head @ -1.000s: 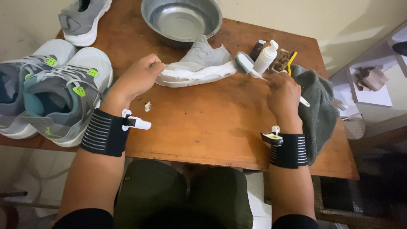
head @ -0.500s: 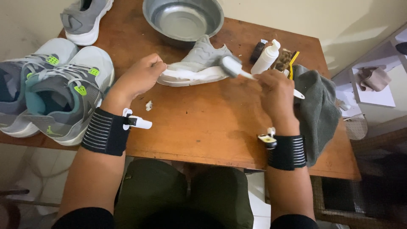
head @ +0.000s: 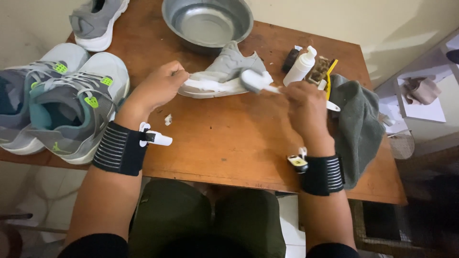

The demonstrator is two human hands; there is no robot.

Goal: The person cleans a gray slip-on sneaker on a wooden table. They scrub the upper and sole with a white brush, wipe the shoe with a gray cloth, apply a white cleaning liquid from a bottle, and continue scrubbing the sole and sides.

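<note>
Both hands work at the middle of the wooden table point(head: 229, 143). Left hand point(head: 158, 88) is closed on the heel end of a light grey sneaker point(head: 224, 71), with the fingers curled over it, so the shoe does not slide while it is scrubbed. Right hand point(head: 306, 107) is closed around the handle of a white brush point(head: 256, 81); the brush head lies against the side of the sneaker, near the sole, where white foam covers the edge. The handle sticks out behind the fingers toward the grey cloth point(head: 354, 124).

The sneaker lies on its side, sole edge toward the person, just in front of a metal basin point(head: 208, 21). This position seems to give the brush easy access to the sole edge. I cannot tell if the basin has water inside.

To the right of the shoe stands a white bottle point(head: 301, 67), and beside it a brush with a yellow handle point(head: 325, 71), both within short reach of the right hand. The grey cloth hangs over the right edge of the table.

On the left side sit a pair of grey sneakers with green details point(head: 62, 105), and one more grey shoe point(head: 98, 21) at the far corner, all kept apart from the foamy one. Both wrists wear black bands with a small device.
</note>
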